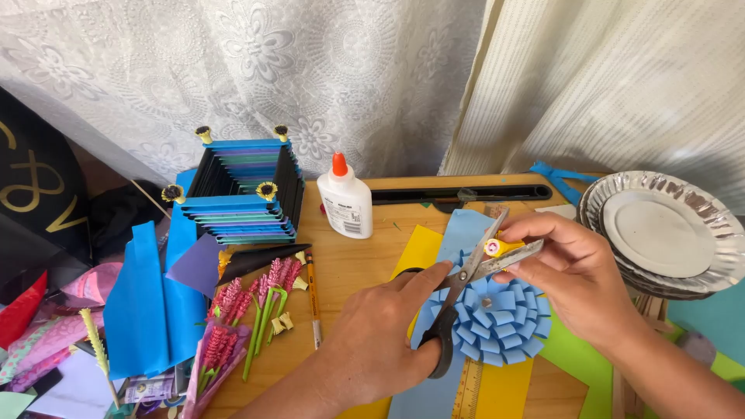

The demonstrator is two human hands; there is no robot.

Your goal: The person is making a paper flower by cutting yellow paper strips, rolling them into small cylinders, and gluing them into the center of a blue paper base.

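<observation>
The left hand [380,337] is closed around the black handles of a pair of scissors [466,283], thumb and fingers curled through and over the loops, with the blades spread partly apart and pointing up and to the right. Between those blades sits a small yellow paper roll with a pink spiral centre [497,247], pinched at its far end by the thumb and forefinger of the right hand [570,275], whose other fingers are loosely curled beneath it. Directly under both hands lies a blue paper rosette [500,322] made of layered folded petals, resting on a sheet of light blue paper [466,233] that overlaps a yellow sheet [423,247] on the wooden table [349,268]. A yellow ruler [468,388] runs out from under the rosette toward the near edge. A white glue bottle with an orange cap [345,200] stands upright just behind the sheets, and a stack of silver foil paper plates [667,233] sits to the right, well apart from the scissors. To the left of the left hand lie pink paper flower sprigs with green stems [252,310] beside a pencil [312,295], and further back stands a square box of stacked blue and black paper strips [240,190]. Folded blue paper [147,302] lies at the left edge.
</observation>
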